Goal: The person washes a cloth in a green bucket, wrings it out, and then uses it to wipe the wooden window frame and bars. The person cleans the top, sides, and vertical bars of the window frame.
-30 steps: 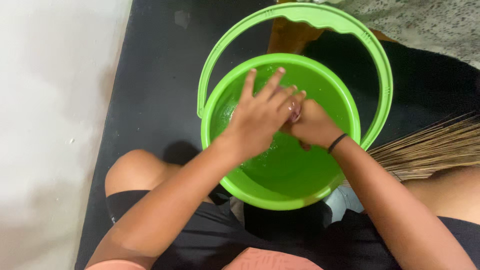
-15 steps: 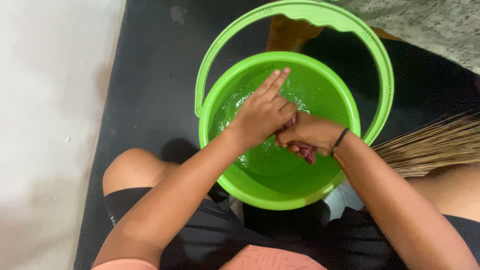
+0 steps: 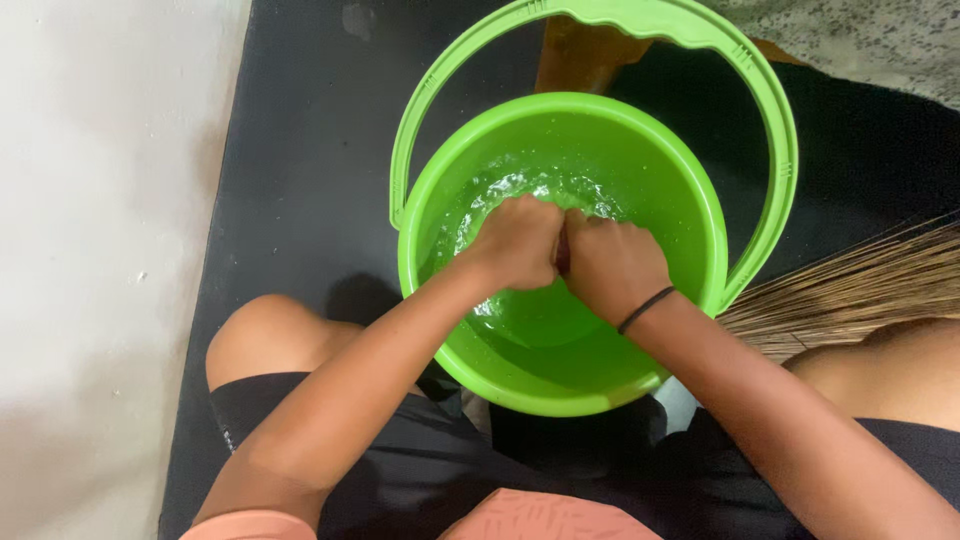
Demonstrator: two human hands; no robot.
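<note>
Since half a second ago my left hand [image 3: 518, 243] has curled shut; both fists, right hand [image 3: 612, 265] too, press together around a dark cloth [image 3: 562, 252], barely visible, over the green bucket [image 3: 690, 190] of water.

A black mat [image 3: 300, 180] covers the floor in the middle of the view, and a pale white floor [image 3: 100, 250] runs down its left side. At the right edge lies a broom [image 3: 850, 295] of thin straw-coloured bristles (only the fanned bristle end shows), spread over the dark surface, while a brown wooden piece [image 3: 580, 65] stands at the top. In the top right corner is a patch of speckled grey floor [image 3: 860, 40].
</note>
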